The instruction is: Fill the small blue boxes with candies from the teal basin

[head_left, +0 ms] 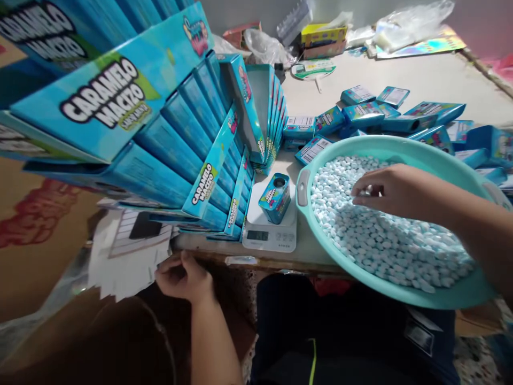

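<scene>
A small blue tin (276, 199) with a dark round opening on top stands on a white digital scale (269, 236). To its right, a turquoise basin (320, 235) holds a heap of pale blue and white candies (360, 235). My right hand (385, 190) is over the candies with its fingers curled together; what they hold, if anything, is hidden. My left hand (185, 278) is at the table's front edge, left of the scale, its fingers curled near some white papers (128, 256). Nothing can be made out in it.
Stacked blue display boxes (160, 123) rise on the left beside a cardboard box (40, 224). Several blue tins (363, 115) lie behind the basin. Plastic bags (412, 27), a yellow box (324, 40) and a paddle-shaped item (312, 69) sit at the back.
</scene>
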Tool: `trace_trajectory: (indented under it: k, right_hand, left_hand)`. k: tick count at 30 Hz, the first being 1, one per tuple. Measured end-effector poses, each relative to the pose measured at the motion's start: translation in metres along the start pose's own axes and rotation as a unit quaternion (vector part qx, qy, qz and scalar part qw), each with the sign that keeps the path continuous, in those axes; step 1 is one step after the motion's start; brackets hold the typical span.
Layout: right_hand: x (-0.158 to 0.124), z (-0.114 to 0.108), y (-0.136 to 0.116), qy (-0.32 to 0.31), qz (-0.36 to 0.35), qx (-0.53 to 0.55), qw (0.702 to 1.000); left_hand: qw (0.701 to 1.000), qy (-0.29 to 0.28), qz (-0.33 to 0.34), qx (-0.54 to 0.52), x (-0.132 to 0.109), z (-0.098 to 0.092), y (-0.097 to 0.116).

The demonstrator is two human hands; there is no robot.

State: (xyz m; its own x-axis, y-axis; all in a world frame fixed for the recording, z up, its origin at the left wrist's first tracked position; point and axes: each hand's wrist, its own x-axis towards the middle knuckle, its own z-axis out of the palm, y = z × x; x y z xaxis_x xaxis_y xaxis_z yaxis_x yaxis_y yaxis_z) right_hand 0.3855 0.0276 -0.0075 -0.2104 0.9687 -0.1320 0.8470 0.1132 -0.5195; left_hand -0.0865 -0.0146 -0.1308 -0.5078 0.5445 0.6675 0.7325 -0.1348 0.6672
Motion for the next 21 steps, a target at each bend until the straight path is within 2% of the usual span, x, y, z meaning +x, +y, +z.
trace_trajectory:
  k: [2, 7, 11, 15, 17, 19, 21]
  right_hand:
    - [-0.001, -0.004, 0.001, 0.008, 0.011, -0.014, 1.000]
    - [-0.003, -0.011, -0.004, 0.017, 0.028, -0.036, 0.999]
    - [-0.004, -0.009, -0.003, 0.045, -0.005, -0.023, 0.999]
    - [-0.002, -0.007, -0.004, 0.053, -0.002, -0.008, 0.999]
    - [-0.002, -0.008, -0.008, 0.037, 0.005, -0.016, 0.999]
    - [-0.002, -0.009, -0.015, 0.049, 0.013, -0.016, 0.999]
    - [-0.002, -0.009, -0.022, 0.095, 0.028, 0.005, 0.995]
  left_hand:
    - [1.000, 0.005, -0.004, 0.001, -0.003, 0.012, -0.003]
    - [0.995, 0.101, -0.006, -0.001, -0.015, 0.029, -0.009]
    - [0.994, 0.097, -0.019, -0.045, -0.016, 0.033, -0.007]
    - [0.990, 0.127, 0.005, -0.056, -0.013, 0.035, -0.012]
    - [0.991, 0.129, 0.015, -0.041, -0.011, 0.031, -0.015]
    - [0.992, 0.113, 0.041, -0.043, -0.012, 0.024, -0.009]
    - [0.987, 0.059, 0.134, -0.058, -0.015, 0.015, 0.014]
